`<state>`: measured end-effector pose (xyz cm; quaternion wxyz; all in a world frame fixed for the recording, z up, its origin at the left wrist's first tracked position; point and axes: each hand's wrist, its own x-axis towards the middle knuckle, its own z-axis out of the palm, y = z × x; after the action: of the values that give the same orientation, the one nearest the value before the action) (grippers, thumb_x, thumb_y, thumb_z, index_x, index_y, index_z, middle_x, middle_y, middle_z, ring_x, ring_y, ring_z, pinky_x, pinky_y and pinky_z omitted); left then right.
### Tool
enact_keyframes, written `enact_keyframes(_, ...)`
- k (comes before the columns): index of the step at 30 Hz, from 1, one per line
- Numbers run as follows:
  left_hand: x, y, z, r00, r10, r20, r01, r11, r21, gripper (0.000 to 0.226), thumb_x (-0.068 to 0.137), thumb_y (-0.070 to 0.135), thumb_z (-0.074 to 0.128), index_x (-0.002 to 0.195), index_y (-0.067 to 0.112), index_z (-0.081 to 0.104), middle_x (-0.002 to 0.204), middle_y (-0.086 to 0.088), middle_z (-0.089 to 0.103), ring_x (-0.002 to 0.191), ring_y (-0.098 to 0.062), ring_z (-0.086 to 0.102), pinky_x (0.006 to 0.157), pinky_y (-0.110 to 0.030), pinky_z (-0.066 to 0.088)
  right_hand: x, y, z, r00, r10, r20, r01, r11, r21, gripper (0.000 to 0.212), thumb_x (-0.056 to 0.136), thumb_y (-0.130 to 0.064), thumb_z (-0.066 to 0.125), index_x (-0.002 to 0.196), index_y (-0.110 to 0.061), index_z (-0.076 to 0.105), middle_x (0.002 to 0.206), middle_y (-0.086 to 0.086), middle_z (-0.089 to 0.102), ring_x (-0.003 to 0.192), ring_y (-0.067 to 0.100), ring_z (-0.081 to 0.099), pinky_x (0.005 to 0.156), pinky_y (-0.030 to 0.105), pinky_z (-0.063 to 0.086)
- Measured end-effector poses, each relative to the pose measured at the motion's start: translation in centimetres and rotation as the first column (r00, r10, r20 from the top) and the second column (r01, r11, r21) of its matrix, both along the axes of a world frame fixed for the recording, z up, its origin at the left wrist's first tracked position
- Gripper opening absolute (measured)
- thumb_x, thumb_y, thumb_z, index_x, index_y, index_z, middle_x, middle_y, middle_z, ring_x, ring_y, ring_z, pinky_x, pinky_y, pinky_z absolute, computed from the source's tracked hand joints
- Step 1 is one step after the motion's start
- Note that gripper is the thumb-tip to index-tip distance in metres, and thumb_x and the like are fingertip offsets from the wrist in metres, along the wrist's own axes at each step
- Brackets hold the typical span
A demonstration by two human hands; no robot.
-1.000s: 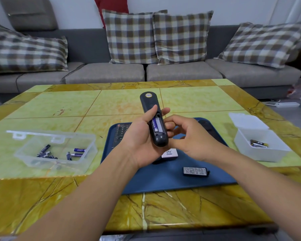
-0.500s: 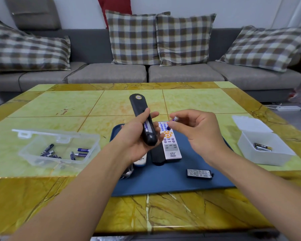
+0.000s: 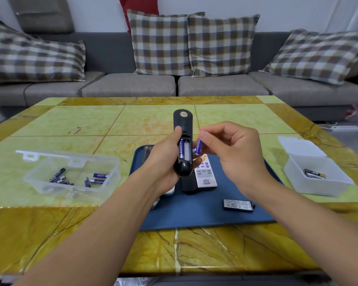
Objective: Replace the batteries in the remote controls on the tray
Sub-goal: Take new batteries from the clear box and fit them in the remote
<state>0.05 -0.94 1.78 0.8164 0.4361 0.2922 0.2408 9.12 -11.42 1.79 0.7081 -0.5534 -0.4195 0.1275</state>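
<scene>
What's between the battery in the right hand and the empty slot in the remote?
Nothing visible. The right hand pinches the battery just right of the remote, held by the left hand. The cover is off and the right slot is empty.

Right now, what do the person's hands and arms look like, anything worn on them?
Both forearms are bare as far as the frame shows, with no sleeves visible. The left hand and right hand wear no gloves, and no rings, watch or bracelet show.

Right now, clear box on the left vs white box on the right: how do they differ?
The clear box is transparent; the white box is translucent white. The clear box holds many blue batteries, scattered; the white box holds a few dark, gold-ended ones. Both stand open on the table, beside the tray.
</scene>
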Motion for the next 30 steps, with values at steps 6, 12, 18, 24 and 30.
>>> enact_keyframes(6,0.7,-1.2,-0.7,0.998,-0.052,-0.023,0.056,0.975,0.214,0.035,0.109,0.041,0.034,0.122,0.015,0.053,0.088,-0.012,0.065,0.061,-0.02,0.056,0.066,-0.038,0.053,0.7,-0.4,-0.2,0.991,0.016,-0.13,-0.047,0.971,-0.236,0.016,0.087,-0.004,0.073,0.101,-0.01,0.066,0.073,0.014,0.073,0.06,0.023,0.07,0.061,0.036,0.06)
enact_keyframes(12,1.2,-1.5,-0.9,0.985,-0.174,0.007,0.165,0.942,0.292,0.058,0.077,0.017,0.077,0.123,0.007,0.044,0.106,-0.021,0.059,0.092,-0.033,0.064,0.077,-0.047,0.055,1.0,-0.5,-0.3,0.997,-0.077,-0.023,0.065,0.943,-0.325,0.013,0.081,0.007,0.071,0.085,-0.005,0.07,0.071,0.022,0.07,0.061,0.03,0.07,0.056,0.038,0.061)
enact_keyframes(18,-0.3,-0.9,-1.0,0.921,-0.388,-0.002,0.354,0.838,0.416,0.083,0.065,-0.016,0.074,0.136,0.005,0.037,0.127,-0.035,0.057,0.107,-0.035,0.066,0.098,-0.062,0.047,1.4,-1.1,-0.1,0.982,-0.074,0.174,0.129,0.935,-0.33,0.006,0.079,-0.012,0.082,0.076,-0.013,0.077,0.065,0.002,0.073,0.057,0.014,0.068,0.054,0.029,0.058)
enact_keyframes(24,0.0,-1.5,-1.2,0.958,-0.27,-0.093,0.278,0.807,0.52,0.081,0.063,-0.01,0.074,0.131,0.008,0.036,0.119,-0.035,0.057,0.106,-0.045,0.064,0.089,-0.063,0.05,1.2,-1.1,-0.6,0.949,-0.12,0.291,0.203,0.94,-0.274,0.008,0.082,-0.014,0.079,0.074,-0.016,0.077,0.062,-0.005,0.071,0.053,0.01,0.066,0.053,0.03,0.057)
enact_keyframes(30,0.0,-1.3,-1.3,0.963,-0.262,-0.067,0.26,0.83,0.494,0.074,0.068,-0.019,0.072,0.128,0.008,0.039,0.12,-0.033,0.059,0.112,-0.045,0.064,0.092,-0.058,0.053,1.0,-0.5,-1.3,0.945,-0.123,0.303,0.197,0.954,-0.226,0.016,0.086,-0.018,0.077,0.071,-0.021,0.073,0.056,-0.013,0.065,0.048,0.006,0.059,0.047,0.022,0.047)
